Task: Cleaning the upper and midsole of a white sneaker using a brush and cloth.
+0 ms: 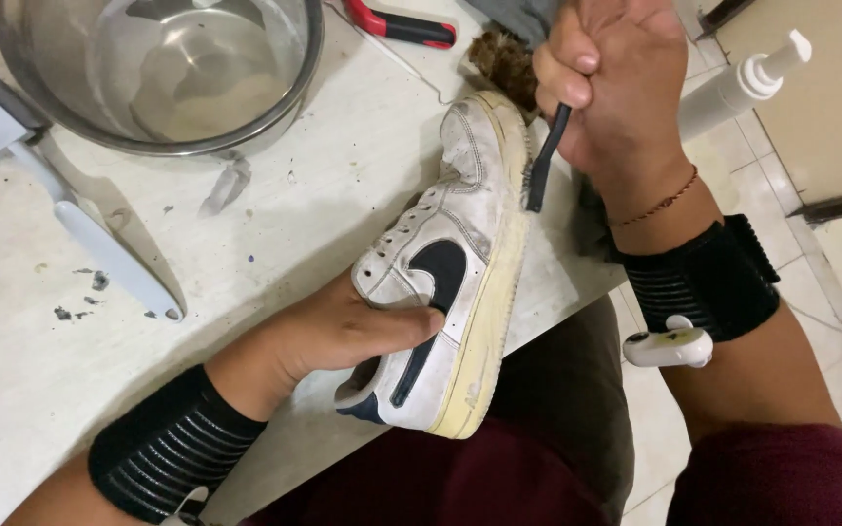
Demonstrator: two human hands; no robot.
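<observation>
My left hand grips a worn white sneaker with a dark side mark and a yellowed sole, holding it on its side over the table's front edge. Fingers reach into the shoe's opening and the thumb presses on its side. My right hand is closed around a small dark-handled brush, whose head touches the sole's edge near the toe. Both wrists wear black bands.
A large steel bowl stands at the back left of the white table. A long white-handled brush lies at left, a red and black tool at the back, and a white pump bottle at right, beside a brown bristle brush.
</observation>
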